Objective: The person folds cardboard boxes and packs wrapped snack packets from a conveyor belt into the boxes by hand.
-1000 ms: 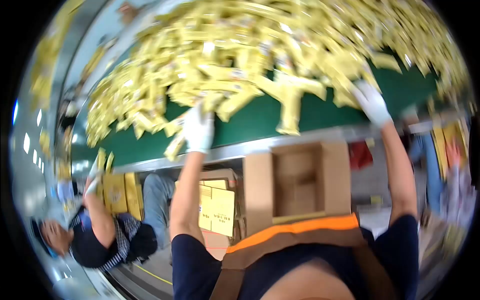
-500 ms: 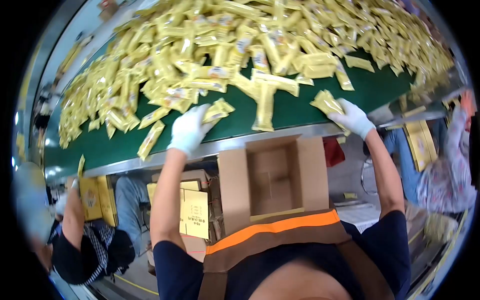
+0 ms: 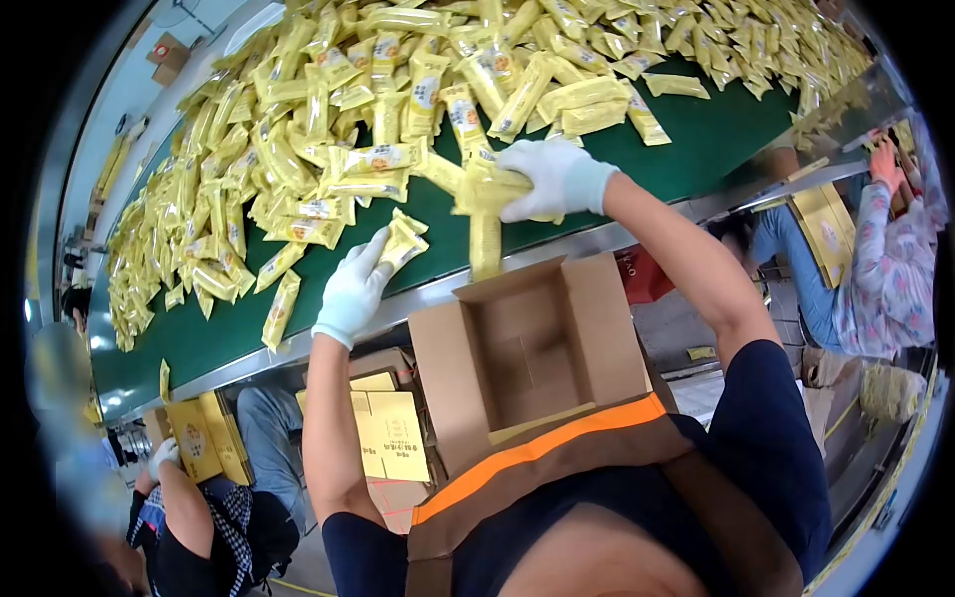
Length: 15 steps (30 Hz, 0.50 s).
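Many yellow wrapped packets (image 3: 383, 159) lie heaped on a green conveyor belt (image 3: 637, 179). My left hand (image 3: 353, 289), in a white glove, grips a small yellow packet (image 3: 403, 242) near the belt's front edge. To its right, my right hand (image 3: 557, 179), also gloved, is closed around yellow packets (image 3: 492, 187) over an upright-lying packet (image 3: 485, 247); its fingertips are partly hidden. An open cardboard box (image 3: 532, 348) with its flaps spread stands below the belt edge, between my forearms.
Flat yellow cartons (image 3: 388, 433) lie left of the box. A metal rail (image 3: 398, 300) runs along the belt's front. One person (image 3: 199, 517) works at the lower left with yellow cartons, another (image 3: 880, 269) at the right. A red bag (image 3: 642, 279) hangs right of the box.
My right hand has moved left along the belt with its packet, to the packets in the middle. My left hand still holds its packet, a little lower in view.
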### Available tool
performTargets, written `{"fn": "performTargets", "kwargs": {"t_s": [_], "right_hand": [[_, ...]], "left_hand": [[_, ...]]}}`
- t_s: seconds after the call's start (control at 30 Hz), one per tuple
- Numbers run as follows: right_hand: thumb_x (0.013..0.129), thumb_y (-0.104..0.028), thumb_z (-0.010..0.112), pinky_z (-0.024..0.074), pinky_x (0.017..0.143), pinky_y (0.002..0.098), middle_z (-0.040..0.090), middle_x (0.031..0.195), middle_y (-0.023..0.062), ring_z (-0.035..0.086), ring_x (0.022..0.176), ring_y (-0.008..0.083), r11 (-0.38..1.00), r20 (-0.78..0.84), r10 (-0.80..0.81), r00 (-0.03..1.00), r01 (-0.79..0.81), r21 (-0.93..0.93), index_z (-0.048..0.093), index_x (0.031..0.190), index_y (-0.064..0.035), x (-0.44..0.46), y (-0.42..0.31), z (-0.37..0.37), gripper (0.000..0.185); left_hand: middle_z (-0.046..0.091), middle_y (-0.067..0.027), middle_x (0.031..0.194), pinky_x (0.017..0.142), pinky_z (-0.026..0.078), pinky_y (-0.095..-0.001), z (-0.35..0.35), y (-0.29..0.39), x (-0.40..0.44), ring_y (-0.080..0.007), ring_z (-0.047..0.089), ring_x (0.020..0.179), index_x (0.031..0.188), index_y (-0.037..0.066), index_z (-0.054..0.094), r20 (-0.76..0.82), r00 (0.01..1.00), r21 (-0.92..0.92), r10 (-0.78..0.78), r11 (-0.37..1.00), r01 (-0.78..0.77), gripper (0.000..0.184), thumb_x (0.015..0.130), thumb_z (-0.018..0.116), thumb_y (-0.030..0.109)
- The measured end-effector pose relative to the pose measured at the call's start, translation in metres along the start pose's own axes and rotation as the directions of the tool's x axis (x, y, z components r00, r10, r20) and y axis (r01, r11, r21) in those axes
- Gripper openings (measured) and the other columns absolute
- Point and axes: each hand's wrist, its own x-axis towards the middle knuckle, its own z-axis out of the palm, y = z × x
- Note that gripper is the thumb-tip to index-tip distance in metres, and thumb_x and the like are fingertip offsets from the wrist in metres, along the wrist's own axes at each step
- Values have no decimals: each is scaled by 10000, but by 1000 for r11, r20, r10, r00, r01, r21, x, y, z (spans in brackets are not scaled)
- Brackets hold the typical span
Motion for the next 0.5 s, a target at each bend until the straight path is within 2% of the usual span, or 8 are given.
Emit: {"fn": "performTargets", "kwargs": {"t_s": [0.1, 0.17, 0.23, 0.3, 0.37, 0.4, 0.47, 0.5], "right_hand": [[689, -487, 775, 476, 875, 435, 603, 1191, 146, 607, 1044, 342, 973, -436, -122, 892, 21, -230, 521, 1342, -117, -51, 10, -7, 792], [657, -478, 787, 469, 929, 433, 609, 1166, 175, 593, 1074, 348, 991, -266, 49, 963, -80, -108, 514, 1342, -111, -81, 22, -9, 823], [639, -499, 782, 465, 961, 436, 621, 1154, 188, 595, 1087, 339, 966, -64, 257, 964, -254, 54, 540, 1294, -85, -98, 35, -6, 812], [608, -500, 792, 479, 956, 435, 631, 1121, 220, 602, 1057, 373, 971, -111, 236, 965, -238, -6, 541, 1276, -44, -101, 56, 2, 847], [603, -489, 805, 488, 929, 435, 626, 1097, 212, 604, 1032, 389, 988, -116, 136, 984, -144, -61, 534, 1271, -32, -91, 72, 9, 853], [598, -478, 811, 485, 932, 434, 621, 1110, 221, 600, 1044, 390, 988, -40, 146, 988, -148, -44, 547, 1244, -22, -85, 75, 1, 834], [596, -483, 806, 478, 956, 414, 622, 1143, 239, 597, 1083, 386, 981, 49, 191, 980, -190, -37, 578, 1207, 3, -69, 70, -37, 813], [599, -464, 804, 474, 968, 411, 614, 1163, 234, 593, 1095, 381, 981, -133, 107, 985, -126, -145, 577, 1212, -2, -65, 86, -38, 801]], "left_hand": [[588, -189, 1227, 979, 438, -400, -9, 12, 4, -369, 546, 1145, 1426, 95, 478, 40, 991, 20, -126, 992, 126, 586, 887, 602, 290], [572, -180, 1252, 972, 456, -402, -5, 11, 7, -343, 547, 1162, 1406, 78, 495, 69, 989, 108, -128, 987, 120, 636, 847, 671, 326], [564, -175, 1267, 965, 466, -409, -2, 20, 2, -333, 551, 1163, 1392, 82, 508, 27, 993, 214, -119, 971, 110, 640, 836, 693, 340], [582, -148, 1254, 894, 493, -447, 21, 14, -8, -329, 582, 1113, 1400, 97, 468, -167, 984, 437, 70, 900, 10, 735, 782, 750, 377], [616, -132, 1173, 818, 493, -448, 15, 44, -10, -330, 611, 1033, 1413, 96, 432, -44, 994, 482, -97, 870, 106, 805, 747, 774, 392], [630, -120, 1088, 769, 480, -439, 16, 41, -14, -322, 623, 967, 1415, 92, 411, -67, 996, 476, -61, 875, 86, 865, 706, 800, 400], [627, -120, 1046, 830, 454, -443, 8, 25, -26, -305, 616, 978, 1367, 102, 484, -136, 989, 402, -64, 908, 114, 821, 684, 779, 450], [630, -120, 1053, 876, 434, -450, -2, 15, -36, -306, 612, 990, 1344, 105, 515, -192, 978, 385, -77, 911, 148, 803, 679, 764, 479]]}}
